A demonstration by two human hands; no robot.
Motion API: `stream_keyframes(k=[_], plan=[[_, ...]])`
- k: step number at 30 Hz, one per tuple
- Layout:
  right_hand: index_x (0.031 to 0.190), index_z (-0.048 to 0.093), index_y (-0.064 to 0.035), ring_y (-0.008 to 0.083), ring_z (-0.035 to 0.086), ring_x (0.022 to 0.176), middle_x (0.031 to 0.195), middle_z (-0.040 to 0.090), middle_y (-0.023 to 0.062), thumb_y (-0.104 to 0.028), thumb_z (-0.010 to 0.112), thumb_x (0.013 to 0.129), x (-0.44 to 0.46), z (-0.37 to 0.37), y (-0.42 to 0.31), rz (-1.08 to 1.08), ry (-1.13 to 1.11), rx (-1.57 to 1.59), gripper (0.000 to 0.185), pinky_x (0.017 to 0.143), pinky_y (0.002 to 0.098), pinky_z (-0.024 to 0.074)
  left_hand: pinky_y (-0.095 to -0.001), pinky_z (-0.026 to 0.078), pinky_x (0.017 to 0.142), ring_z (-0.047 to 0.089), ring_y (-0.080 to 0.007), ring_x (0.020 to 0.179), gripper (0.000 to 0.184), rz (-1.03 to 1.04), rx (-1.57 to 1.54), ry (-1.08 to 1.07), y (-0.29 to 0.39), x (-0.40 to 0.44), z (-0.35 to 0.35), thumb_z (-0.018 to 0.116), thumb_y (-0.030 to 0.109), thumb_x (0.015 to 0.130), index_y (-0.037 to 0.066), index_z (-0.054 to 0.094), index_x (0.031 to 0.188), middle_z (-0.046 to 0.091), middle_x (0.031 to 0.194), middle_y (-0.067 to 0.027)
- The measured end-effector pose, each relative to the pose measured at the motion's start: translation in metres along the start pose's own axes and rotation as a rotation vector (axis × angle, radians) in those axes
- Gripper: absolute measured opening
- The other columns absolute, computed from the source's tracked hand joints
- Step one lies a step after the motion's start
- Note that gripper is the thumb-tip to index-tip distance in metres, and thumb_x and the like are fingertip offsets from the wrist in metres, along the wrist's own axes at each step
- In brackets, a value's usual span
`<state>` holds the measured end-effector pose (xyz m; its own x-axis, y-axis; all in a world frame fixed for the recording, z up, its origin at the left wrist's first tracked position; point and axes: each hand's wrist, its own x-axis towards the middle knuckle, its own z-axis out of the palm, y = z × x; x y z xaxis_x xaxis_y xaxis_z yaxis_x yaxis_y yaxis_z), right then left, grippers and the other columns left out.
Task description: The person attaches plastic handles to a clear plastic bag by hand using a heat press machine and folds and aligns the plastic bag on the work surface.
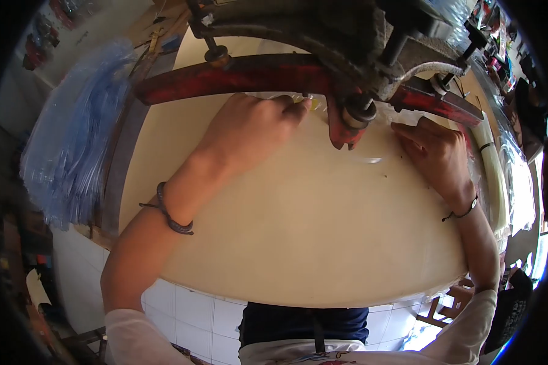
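Both arms reach forward across the cream, smooth-topped bench (298, 243), and the left hand (256, 128) is right up at the long, scuffed red metal bar (225, 79). Its fingers are bent and bunched together, thumb side toward the centre, beside a small yellow patch (315, 104); whether they pinch anything, I cannot tell.

Over to the right hand (435, 146): fingers curled, the tips down at the crinkled, see-through plastic film (385, 121). Contact looks likely there, but a firm grasp cannot be made out. That film (barely visible against the pale top, it has to be said) lies near the bar, between the two hands, close to the forked red metal prong (341, 131) that points back toward the person.

Above it all looms the dark, heavy metal frame (323, 30), with black round knobs along the bar. A black cord bracelet (175, 220) circles the left wrist, a thinner one (466, 212) the right.

Out on the left, a thick stack of bluish clear plastic sheets (73, 140) droops over the edge; on the far right stands a long pale bundle (496, 176) with a dark tie. White floor tiles (192, 304) show below.
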<state>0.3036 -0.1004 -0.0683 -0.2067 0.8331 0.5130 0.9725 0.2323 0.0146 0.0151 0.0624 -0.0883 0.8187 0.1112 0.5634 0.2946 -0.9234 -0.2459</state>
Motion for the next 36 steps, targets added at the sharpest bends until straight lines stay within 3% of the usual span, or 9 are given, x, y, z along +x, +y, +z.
stream_keyframes(k=[4,7,17,23,26,32,36], plan=[[0.105,0.080,-0.0129,0.0203,0.059,0.057,0.069,0.056,0.0055,-0.003,0.079,0.080,0.000,0.001,0.004,-0.026,0.005,-0.009,0.026,0.053,0.0355,0.0465,-0.0330,0.057,0.053,0.070,-0.0212,0.061,0.025,0.013,0.018,-0.010,-0.002,0.001,0.000,0.065,0.008,0.089,0.002,0.072,0.112,0.069,0.073,-0.0056],[0.104,0.080,-0.0145,0.0249,0.064,0.063,0.073,0.058,0.0047,-0.012,0.077,0.085,0.000,-0.002,0.002,0.012,-0.038,-0.014,0.019,0.057,0.0395,0.0501,-0.0339,0.058,0.054,0.070,-0.0220,0.061,0.025,0.001,0.034,-0.041,-0.001,0.001,0.000,0.065,0.008,0.089,0.002,0.072,0.112,0.070,0.075,-0.0062],[0.107,0.080,-0.0151,0.0246,0.063,0.064,0.075,0.057,0.0053,-0.013,0.076,0.086,0.001,-0.005,0.000,-0.016,-0.049,-0.023,0.022,0.059,0.0388,0.0514,-0.0387,0.060,0.060,0.074,-0.0262,0.070,0.025,-0.068,0.043,-0.176,-0.002,0.000,0.000,0.061,0.009,0.091,0.002,0.070,0.114,0.074,0.085,-0.0105],[0.106,0.080,-0.0143,0.0237,0.063,0.062,0.073,0.056,0.0043,-0.010,0.077,0.083,-0.001,-0.005,0.003,-0.036,-0.022,-0.011,0.023,0.056,0.0378,0.0498,-0.0374,0.060,0.059,0.075,-0.0247,0.070,0.023,-0.049,0.031,-0.118,-0.003,-0.001,0.002,0.062,0.010,0.092,0.003,0.071,0.112,0.075,0.087,-0.0101],[0.105,0.079,-0.0131,0.0240,0.064,0.063,0.075,0.059,0.0044,-0.009,0.076,0.084,-0.001,-0.004,0.003,-0.039,-0.001,0.020,0.022,0.056,0.0378,0.0509,-0.0342,0.058,0.054,0.072,-0.0218,0.064,0.019,-0.002,0.038,-0.043,-0.004,-0.001,-0.005,0.065,0.010,0.091,0.004,0.072,0.108,0.072,0.078,-0.0073],[0.112,0.075,-0.0138,0.0247,0.067,0.064,0.083,0.065,0.0038,-0.013,0.072,0.086,-0.005,0.000,0.008,-0.076,0.049,0.033,0.026,0.059,0.0382,0.0559,-0.0299,0.051,0.045,0.063,-0.0173,0.049,0.004,0.110,0.064,0.097,-0.007,-0.004,-0.012,0.073,0.006,0.084,0.005,0.071,0.088,0.060,0.063,-0.0030],[0.115,0.072,-0.0117,0.0240,0.069,0.073,0.087,0.065,0.0041,-0.014,0.068,0.089,-0.006,0.001,0.013,-0.150,-0.014,0.052,0.027,0.065,0.0383,0.0577,-0.0309,0.050,0.053,0.062,-0.0178,0.059,0.016,0.066,0.138,0.100,0.004,-0.010,-0.024,0.081,0.008,0.075,0.008,0.074,0.089,0.062,0.070,-0.0005]])
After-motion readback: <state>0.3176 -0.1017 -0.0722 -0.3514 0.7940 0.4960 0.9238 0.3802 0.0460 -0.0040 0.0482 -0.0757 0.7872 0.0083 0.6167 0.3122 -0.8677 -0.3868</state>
